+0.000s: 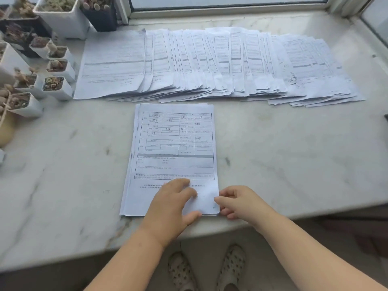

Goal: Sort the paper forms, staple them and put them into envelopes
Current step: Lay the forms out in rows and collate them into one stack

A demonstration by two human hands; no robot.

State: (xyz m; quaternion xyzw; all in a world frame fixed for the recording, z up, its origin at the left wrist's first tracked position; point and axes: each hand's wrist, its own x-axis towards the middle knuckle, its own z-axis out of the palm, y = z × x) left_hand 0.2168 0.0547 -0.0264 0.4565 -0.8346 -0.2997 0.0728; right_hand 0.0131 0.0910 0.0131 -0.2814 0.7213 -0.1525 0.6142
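Observation:
A stack of printed forms [174,148] lies on the marble sill [283,156], close to its front edge. My left hand [172,208] rests flat on the stack's lower part, fingers spread and relaxed. My right hand [235,203] is at the stack's lower right corner, thumb and fingers curled against the edge of the sheets; whether it pinches a sheet is unclear. Behind the stack, a long fanned row of forms [210,66] spreads from left to right across the sill. No stapler or envelope shows.
Several small white plant pots [56,82] crowd the left end of the sill, with larger pots [63,15] at the back left. A window frame [220,7] runs along the back. A dark object [386,118] pokes in at the right edge.

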